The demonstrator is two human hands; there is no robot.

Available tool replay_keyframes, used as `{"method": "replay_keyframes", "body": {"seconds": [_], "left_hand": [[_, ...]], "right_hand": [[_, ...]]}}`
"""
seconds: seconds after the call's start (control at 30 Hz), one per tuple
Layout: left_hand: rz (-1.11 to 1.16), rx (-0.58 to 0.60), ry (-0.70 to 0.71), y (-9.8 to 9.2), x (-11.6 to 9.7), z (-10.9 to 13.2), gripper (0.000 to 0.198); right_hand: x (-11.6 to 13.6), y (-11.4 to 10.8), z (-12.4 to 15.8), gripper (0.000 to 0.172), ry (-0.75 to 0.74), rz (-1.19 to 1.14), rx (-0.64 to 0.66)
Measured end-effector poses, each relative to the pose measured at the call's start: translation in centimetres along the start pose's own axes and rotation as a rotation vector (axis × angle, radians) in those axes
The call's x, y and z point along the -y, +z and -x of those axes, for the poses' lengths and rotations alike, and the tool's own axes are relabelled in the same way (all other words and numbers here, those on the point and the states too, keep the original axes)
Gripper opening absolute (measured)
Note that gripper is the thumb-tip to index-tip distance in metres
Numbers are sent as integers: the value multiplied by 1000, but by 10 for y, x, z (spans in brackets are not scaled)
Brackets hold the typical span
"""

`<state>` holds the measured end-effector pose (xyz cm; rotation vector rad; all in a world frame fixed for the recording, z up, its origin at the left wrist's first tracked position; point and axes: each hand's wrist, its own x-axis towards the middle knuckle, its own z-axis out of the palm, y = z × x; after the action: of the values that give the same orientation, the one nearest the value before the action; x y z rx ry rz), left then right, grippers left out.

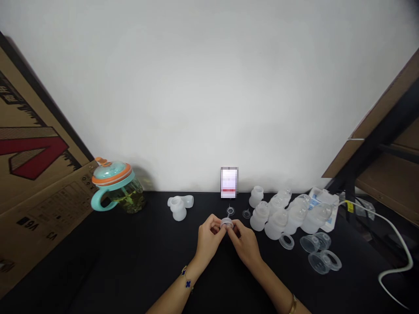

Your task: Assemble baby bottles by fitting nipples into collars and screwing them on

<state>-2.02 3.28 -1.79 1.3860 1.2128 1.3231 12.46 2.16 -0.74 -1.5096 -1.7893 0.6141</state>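
Between my two hands is a whitish bottle collar ring (226, 221) with a thin stem sticking up from it. My left hand (210, 235) pinches its left side, and my right hand (242, 240) grips the right side with thumb and fingers. Just beyond my fingertips lies a small clear nipple-like part with a round base (231, 211). A similar clear part (246, 214) rests to its right. Several milky baby bottles (276, 223) stand close to my right hand, some topped with clear domed caps. A loose collar ring (286, 241) lies in front of them.
Clear caps (319, 262) lie at right, near a white cable (401, 240) and a blue-white box (329, 218). A phone-like screen (229, 183) leans on the wall. At left are white bottles (178, 209), a teal-orange jug (119, 187) and cardboard boxes (39, 209).
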Motion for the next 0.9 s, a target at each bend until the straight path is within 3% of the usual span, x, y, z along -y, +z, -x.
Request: {"method": "replay_keyframes", "body": {"seconds": [0.67, 0.9], "left_hand": [[-30, -5, 18, 0, -2, 1, 24], [-146, -41, 47, -1, -6, 1, 14]], "right_hand": [[0, 0, 0, 37, -1, 5, -14], [0, 0, 1, 35, 14, 32, 7]]}}
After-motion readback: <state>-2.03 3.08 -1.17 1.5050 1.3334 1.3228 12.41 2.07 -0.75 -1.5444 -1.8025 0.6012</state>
